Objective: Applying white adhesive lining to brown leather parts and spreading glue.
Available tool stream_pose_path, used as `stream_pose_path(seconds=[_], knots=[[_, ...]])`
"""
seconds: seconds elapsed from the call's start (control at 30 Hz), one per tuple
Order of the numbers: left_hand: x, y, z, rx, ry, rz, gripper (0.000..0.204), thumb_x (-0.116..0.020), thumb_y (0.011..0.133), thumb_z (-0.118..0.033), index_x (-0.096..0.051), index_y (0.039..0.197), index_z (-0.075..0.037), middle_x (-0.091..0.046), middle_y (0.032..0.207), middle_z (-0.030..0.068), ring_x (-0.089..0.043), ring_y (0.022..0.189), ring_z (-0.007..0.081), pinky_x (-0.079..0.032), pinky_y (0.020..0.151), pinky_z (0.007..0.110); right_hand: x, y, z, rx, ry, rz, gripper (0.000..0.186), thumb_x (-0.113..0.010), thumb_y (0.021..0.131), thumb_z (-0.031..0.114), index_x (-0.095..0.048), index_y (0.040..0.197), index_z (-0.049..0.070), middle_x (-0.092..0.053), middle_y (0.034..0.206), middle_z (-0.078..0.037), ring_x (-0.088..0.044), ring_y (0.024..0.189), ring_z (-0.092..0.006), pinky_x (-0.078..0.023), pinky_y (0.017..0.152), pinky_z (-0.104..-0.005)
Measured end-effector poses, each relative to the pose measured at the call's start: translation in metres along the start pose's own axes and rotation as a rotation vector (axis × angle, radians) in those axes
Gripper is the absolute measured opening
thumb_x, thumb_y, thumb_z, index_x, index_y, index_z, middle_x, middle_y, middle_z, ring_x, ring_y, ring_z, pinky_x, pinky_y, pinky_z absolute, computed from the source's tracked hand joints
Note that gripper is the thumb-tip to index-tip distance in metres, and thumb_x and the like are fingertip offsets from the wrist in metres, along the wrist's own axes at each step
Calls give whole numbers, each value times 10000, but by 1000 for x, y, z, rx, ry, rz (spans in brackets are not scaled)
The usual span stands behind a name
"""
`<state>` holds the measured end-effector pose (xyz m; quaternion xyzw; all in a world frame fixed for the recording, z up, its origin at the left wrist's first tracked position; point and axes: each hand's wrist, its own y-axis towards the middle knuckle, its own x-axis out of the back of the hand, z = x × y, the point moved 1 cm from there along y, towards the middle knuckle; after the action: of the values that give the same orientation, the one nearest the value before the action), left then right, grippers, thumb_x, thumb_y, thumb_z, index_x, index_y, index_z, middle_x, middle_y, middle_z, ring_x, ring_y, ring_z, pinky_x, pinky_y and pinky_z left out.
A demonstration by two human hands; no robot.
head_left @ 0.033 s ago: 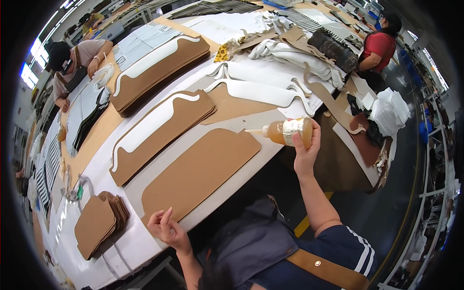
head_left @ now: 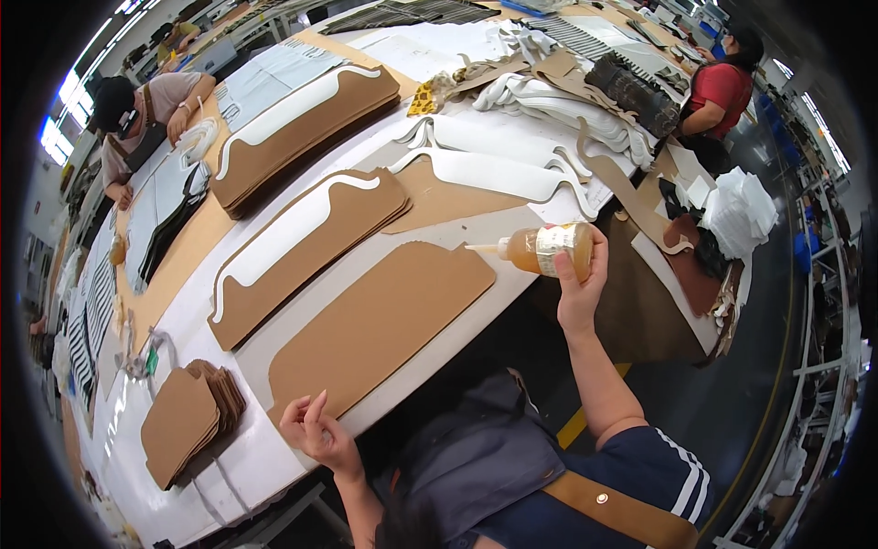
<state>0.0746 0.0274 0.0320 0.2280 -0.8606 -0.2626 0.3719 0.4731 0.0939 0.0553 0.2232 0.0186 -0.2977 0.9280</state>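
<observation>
- Worktable (head_left: 267,456), pale; material heap (head_left: 567,112) at 1 o'clock, layers hard to distinguish.
- Right hand (head_left: 582,282) grasps amber bottle (head_left: 551,250) at brown panel's (head_left: 384,320) 2 o'clock; some fingers hidden behind it.
- Left hand (head_left: 320,437) at panel's 7 o'clock: fingers released, loosely curled; contact with panel unclear.

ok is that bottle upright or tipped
Tipped: the amber nozzle-tipped bottle is held roughly sideways in the right hand, its thin nozzle pointing left, near a corner of the flat brown panel.
</observation>
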Motion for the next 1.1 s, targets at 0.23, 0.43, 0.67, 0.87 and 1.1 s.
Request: stream_pose_path(seconds=[0.23, 0.43, 0.67, 0.87, 1.1], knots=[[-4, 2, 0, -12, 33, -14, 514, -489, 787, 250, -779, 1089, -48, -572, 1154, 141, -572, 1003, 270, -500, 831, 363, -12, 0, 2, 63, -18, 72, 555, -787, 966, 138, -453, 1395, 28, -595, 1290, -98, -609, 1225, -179, -491, 1068, -330], [-4, 3, 0, -10, 24, -16, 506, -502, 788, 245, -782, 1084, -56, -573, 1156, 140, -575, 1012, 271, -496, 835, 364, -11, 2, 2, 81, -53, 85, 565, -798, 958, 139, -455, 1393, 28, -608, 1300, -115, -619, 1225, -187, -497, 1063, -332], [-6, 3, -1, -4, 28, -15, 485, -521, 801, 247, -783, 1073, -58, -578, 1154, 139, -578, 1025, 270, -499, 832, 361, -9, 2, -5, 97, -102, 89, 595, -809, 954, 157, -449, 1410, 29, -579, 1296, -90, -604, 1205, -174, -497, 1050, -327], [-6, 3, 0, -14, 46, -12, 464, -533, 813, 247, -784, 1056, -58, -581, 1154, 136, -580, 1023, 269, -500, 825, 359, -11, 0, 0, 95, -104, 90, 600, -810, 952, 153, -448, 1414, 31, -574, 1293, -87, -595, 1219, -173, -489, 1058, -325], [-7, 4, -2, -14, 35, -12, 454, -542, 819, 242, -785, 1054, -61, -579, 1155, 136, -580, 1020, 267, -500, 816, 354, -10, 1, -4, 117, -97, 92, 603, -803, 957, 151, -440, 1423, 29, -587, 1304, -106, -610, 1209, -185, -494, 1059, -336]])
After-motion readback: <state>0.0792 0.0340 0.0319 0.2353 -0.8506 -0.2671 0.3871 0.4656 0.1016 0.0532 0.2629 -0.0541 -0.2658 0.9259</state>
